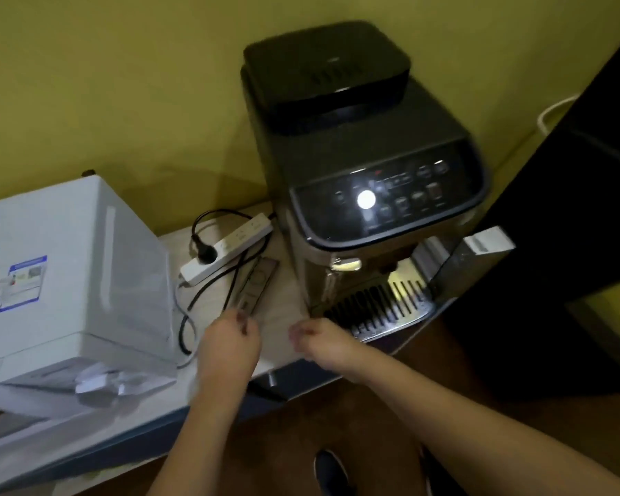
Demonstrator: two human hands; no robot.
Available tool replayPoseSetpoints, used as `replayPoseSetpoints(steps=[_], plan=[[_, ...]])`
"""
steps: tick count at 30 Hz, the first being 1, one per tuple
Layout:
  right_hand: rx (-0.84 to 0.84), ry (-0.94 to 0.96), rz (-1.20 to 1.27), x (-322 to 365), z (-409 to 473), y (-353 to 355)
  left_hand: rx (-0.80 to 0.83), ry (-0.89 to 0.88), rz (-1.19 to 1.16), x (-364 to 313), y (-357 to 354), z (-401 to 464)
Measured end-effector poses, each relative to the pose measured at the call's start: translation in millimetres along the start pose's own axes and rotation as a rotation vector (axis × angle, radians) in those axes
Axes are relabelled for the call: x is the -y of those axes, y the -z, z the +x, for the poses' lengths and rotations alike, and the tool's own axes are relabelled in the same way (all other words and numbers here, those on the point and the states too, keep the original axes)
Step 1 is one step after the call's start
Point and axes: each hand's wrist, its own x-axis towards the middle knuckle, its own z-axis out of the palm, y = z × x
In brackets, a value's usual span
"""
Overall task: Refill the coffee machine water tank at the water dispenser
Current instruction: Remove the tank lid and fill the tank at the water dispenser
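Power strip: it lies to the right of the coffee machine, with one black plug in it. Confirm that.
Not quite. The head view shows the white power strip lying to the left of the coffee machine, between it and the white appliance. The rest holds: one black plug sits in it.

Office or home break corner: a coffee machine [366, 180] and a white appliance [68, 281] stand on a light tabletop [283, 316] against a yellow wall [122, 84], fed by a power strip [226, 248].
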Motion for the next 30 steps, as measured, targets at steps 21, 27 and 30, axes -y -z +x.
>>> replayPoseSetpoints(steps=[21, 27, 30], plan=[[-0.305, 0.593, -1.656, 5, -9, 360, 0.063, -0.011, 0.261, -333, -139, -28], [-0.152, 0.698, -1.929, 17, 24, 356, 0.051, 0.163, 0.129, -348, -163, -17], [-0.143, 0.725, -1.995, 22, 26, 356, 0.034, 0.204, 0.036, -352, -163, -20]])
